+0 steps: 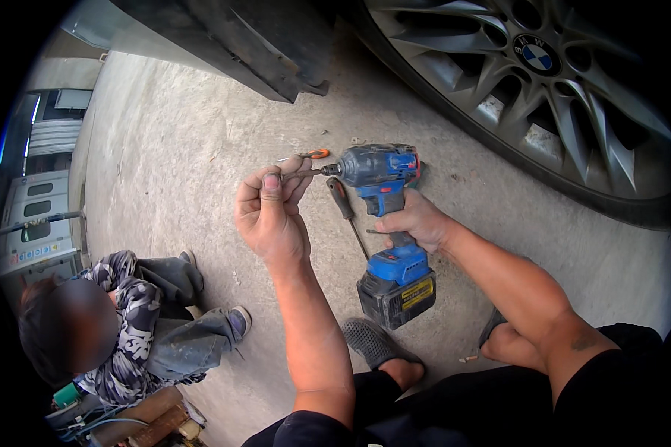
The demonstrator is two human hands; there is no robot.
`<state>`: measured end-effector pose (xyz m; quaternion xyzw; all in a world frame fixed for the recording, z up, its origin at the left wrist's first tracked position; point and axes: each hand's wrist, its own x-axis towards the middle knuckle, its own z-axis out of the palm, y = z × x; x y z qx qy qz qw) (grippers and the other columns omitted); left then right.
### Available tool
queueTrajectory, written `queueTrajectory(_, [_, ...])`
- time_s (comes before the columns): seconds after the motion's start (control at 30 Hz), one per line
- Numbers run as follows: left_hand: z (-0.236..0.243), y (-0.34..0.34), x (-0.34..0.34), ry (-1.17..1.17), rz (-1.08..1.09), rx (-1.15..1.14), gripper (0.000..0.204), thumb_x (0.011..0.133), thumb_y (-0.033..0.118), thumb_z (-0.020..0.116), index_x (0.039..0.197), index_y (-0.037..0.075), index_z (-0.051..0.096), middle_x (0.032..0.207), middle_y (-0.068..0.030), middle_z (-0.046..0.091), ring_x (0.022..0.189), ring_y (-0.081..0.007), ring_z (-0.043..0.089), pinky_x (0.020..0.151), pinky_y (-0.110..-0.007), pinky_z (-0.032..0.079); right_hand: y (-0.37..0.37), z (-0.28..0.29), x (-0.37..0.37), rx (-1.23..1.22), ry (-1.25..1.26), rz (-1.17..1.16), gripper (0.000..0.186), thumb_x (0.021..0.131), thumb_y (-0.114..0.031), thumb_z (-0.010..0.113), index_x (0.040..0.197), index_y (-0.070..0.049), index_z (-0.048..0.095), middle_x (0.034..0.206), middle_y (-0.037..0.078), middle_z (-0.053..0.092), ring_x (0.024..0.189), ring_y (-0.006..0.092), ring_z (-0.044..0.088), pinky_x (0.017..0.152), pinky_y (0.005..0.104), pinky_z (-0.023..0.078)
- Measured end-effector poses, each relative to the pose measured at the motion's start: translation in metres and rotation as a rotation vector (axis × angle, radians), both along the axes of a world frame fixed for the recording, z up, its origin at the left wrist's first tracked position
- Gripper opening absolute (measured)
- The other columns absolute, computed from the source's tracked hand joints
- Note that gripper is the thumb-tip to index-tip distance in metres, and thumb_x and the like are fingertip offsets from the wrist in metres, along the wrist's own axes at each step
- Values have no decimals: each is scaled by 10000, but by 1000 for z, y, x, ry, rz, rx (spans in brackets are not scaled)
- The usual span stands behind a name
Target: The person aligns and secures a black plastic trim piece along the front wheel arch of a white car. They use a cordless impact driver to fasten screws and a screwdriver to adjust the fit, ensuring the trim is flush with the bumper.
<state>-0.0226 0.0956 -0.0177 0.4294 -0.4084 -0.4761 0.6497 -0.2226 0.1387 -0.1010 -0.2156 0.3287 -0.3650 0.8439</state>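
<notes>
Reference: 12 o'clock is the top edge of the view; directions from a thing are taken from its middle. The driver (381,165), blue and black, is held above the floor (186,156) between both hands. Its nose points to 9 o'clock, and its battery (397,294) hangs at 6 o'clock. A slim bit (303,174) projects from the nose toward 9 o'clock.

Right hand (423,221): located at 5 o'clock from the driver body; closed around the grip, thumb across it toward 9 o'clock. Contact between a finger and the trigger cannot be determined. The forearm enters from 4 o'clock and slants up toward 10 o'clock.

Left hand (276,208): located at 8 to 9 o'clock from the driver body; thumb and fingertips pinch the bit near its free end, thumbnail visible. The forearm enters from 6 o'clock and rises steeply, leaning slightly toward 11 o'clock.

Surroundings: a dark-handled screwdriver (340,197) lies on the floor, shaft toward 5 o'clock, partly masked by the driver. An orange handle (319,153) lies at 1 o'clock from the bit. A wheel (492,71) fills the 1 to 2 o'clock sector. A co-worker (138,316) in a patterned top is at 8 o'clock, well apart from the driver
</notes>
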Motion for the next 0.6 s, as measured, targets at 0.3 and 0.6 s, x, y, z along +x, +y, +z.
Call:
queueTrajectory(0.3, [-6, 1, -5, 31, 111, 7, 157, 1016, 76, 552, 1060, -72, 578, 1074, -318, 680, 1004, -414, 705, 887, -488, 615, -2, -2, 5, -219, 306, -85, 317, 771, -55, 743, 1060, -46, 614, 887, 29, 631, 719, 120, 614, 655, 303, 528])
queueTrajectory(0.6, [25, -4, 4, -70, 124, -121, 152, 1018, 54, 535, 1101, -74, 546, 1078, -326, 675, 998, -411, 708, 879, -479, 620, -2, 24, 27, -435, 511, -214, 334, 729, -145, 770, 1034, -54, 667, 931, 53, 691, 833, 159, 653, 797, 342, 528])
